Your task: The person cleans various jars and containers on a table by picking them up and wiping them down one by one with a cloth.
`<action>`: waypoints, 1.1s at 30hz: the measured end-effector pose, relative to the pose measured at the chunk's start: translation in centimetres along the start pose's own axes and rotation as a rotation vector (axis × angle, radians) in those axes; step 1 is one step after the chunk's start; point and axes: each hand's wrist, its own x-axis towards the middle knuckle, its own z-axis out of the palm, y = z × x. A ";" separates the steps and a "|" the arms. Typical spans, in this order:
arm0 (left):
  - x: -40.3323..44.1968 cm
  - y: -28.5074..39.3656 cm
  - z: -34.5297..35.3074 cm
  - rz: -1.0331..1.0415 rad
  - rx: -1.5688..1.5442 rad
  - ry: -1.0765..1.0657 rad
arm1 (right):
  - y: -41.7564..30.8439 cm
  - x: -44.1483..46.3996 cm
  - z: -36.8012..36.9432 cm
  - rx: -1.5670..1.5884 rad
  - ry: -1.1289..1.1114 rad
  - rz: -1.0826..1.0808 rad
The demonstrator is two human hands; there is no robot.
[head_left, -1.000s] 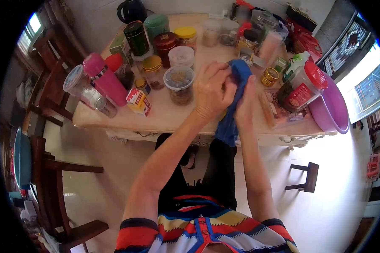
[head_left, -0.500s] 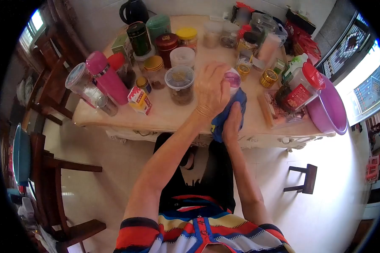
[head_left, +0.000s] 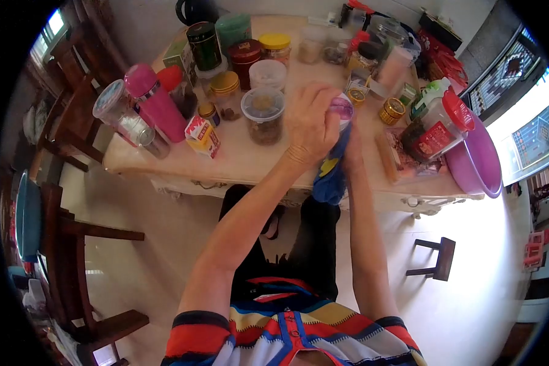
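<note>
Over the table's front edge, my left hand (head_left: 312,122) grips a small container with a purple top (head_left: 343,108); its lower part is hidden. My right hand (head_left: 352,149) presses a blue cloth (head_left: 330,183) with a yellow patch against the container's side, and the cloth hangs down below the hand. The right fingers are partly covered by the cloth and container. Left of my left hand stands a clear tub of dark contents (head_left: 263,122). Small gold-lidded jars (head_left: 391,112) stand to the right.
A pink thermos (head_left: 158,107), a yellow-red carton (head_left: 202,138) and several jars crowd the table's left side. On the right are a red-lidded jar (head_left: 430,137) and a purple basin (head_left: 479,158). A small stool (head_left: 444,259) and wooden chairs (head_left: 61,256) stand on the floor.
My right hand has moved up and around the far side of the container with the cloth. The container has shifted slightly right, still in my left hand.
</note>
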 end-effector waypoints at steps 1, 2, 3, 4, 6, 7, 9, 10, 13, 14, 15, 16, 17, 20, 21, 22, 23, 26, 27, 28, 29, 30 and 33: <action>0.0 0.1 0.0 -0.001 -0.001 0.002 | -0.7 -1.4 1.0 -0.057 0.077 0.092; 0.1 0.0 0.0 0.003 -0.015 0.003 | -0.2 -1.8 1.0 -0.057 0.076 0.089; 0.0 -0.2 0.0 0.005 -0.028 0.002 | 0.8 -2.0 0.7 -0.109 0.102 0.025; 0.1 -0.2 0.1 0.007 -0.030 0.004 | 1.5 -2.1 0.3 -0.161 0.127 -0.044; 0.1 -0.5 -0.1 0.011 -0.072 -0.022 | 1.9 -2.3 -0.5 -0.241 0.145 -0.013; 0.1 -0.6 -0.2 0.014 -0.072 -0.022 | 1.9 -2.2 -0.9 -0.319 0.163 0.017; 0.4 -0.8 -0.9 -0.105 -0.267 -0.169 | 0.3 -2.0 -0.3 -0.236 0.115 -0.111; 0.4 -0.9 -1.0 -0.105 -0.267 -0.169 | -0.4 -1.9 -0.2 -0.151 0.077 -0.230; 0.4 -1.3 -0.8 -0.089 -0.318 -0.209 | -5.5 -2.7 2.9 -0.181 0.095 -0.375; 0.3 -1.3 -0.6 -0.116 -0.349 -0.178 | -6.9 -2.7 3.6 -0.181 0.089 -0.377; 0.3 -1.4 -0.7 -0.145 -0.374 -0.143 | -8.1 -2.5 4.2 -0.392 0.062 -0.325; 0.2 -1.4 -0.6 -0.145 -0.374 -0.143 | -9.1 -2.4 4.4 -0.602 0.044 -0.273; 0.2 -1.4 -0.5 -0.105 -0.304 -0.095 | -9.7 -2.2 4.6 -0.603 0.041 -0.272; 0.3 -1.6 -0.4 -0.034 -0.181 -0.015 | -11.4 -1.0 5.4 -1.072 -0.196 -0.427; 0.0 -1.5 -0.3 -0.013 -0.131 0.010 | -11.9 -0.9 5.6 -1.183 -0.245 -0.395; -0.4 -1.4 -0.2 -0.013 -0.131 0.011 | -12.3 -0.4 5.8 -1.291 -0.296 -0.370; -1.3 -1.2 0.1 -0.120 -0.200 -0.005 | -12.2 0.4 5.5 -1.292 -0.294 -0.368; -1.3 -1.1 0.5 -0.186 -0.260 0.000 | -11.2 2.2 4.1 -1.152 -0.384 -0.275; -1.2 -1.0 0.5 -0.159 -0.246 0.030 | -10.6 2.5 4.0 -1.222 -0.310 -0.310; -1.2 -0.9 0.5 -0.160 -0.246 0.030 | -10.2 2.7 3.6 -1.285 -0.221 -0.347; -1.2 -0.7 0.4 -0.185 -0.249 0.027 | -10.3 2.2 3.9 -1.286 -0.225 -0.346; -1.3 -0.5 0.4 -0.213 -0.256 0.023 | -10.4 0.9 4.4 -1.203 -0.166 -0.356; -1.3 -0.2 0.4 -0.243 -0.244 0.026 | -8.6 -1.1 4.2 -0.942 -0.021 -0.422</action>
